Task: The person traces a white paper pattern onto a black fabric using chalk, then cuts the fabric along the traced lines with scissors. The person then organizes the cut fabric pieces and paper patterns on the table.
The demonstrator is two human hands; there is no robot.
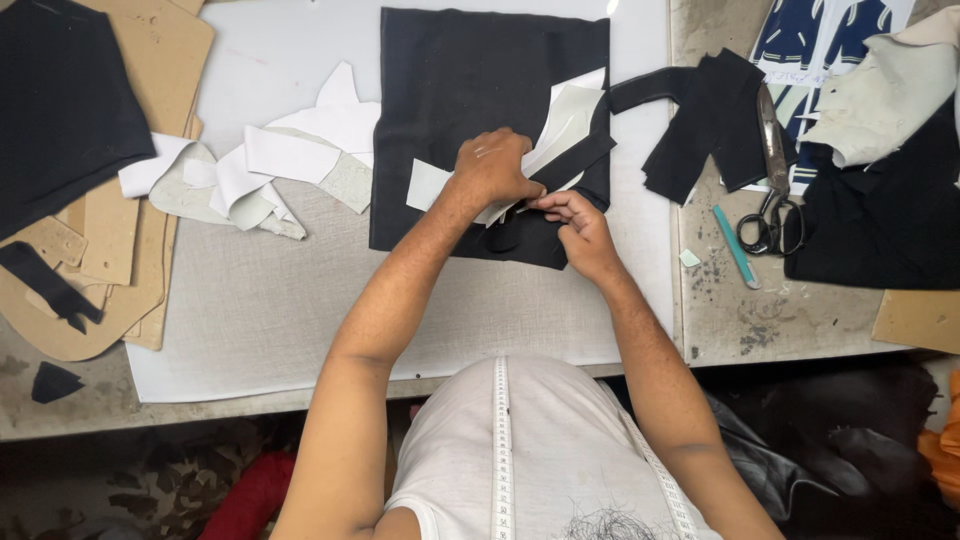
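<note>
A large black fabric panel [460, 90] lies flat on a pale grey cloth mat [260, 300]. On it rest white interfacing pieces [570, 115] and a narrow black fabric strip [575, 160]. My left hand [492, 168] presses down on the white pieces and the strip, fingers curled over them. My right hand [580, 225] pinches the lower end of the black strip at the panel's bottom right edge, right beside the left hand.
White scraps [290, 160] are heaped left of the panel. Brown cardboard patterns [130, 210] and dark cloth [60, 100] lie far left. Right of the mat: black fabric pieces [715, 120], scissors [772, 190], a teal marker [735, 245], more dark cloth [880, 220]. A measuring tape [502, 440] hangs round my neck.
</note>
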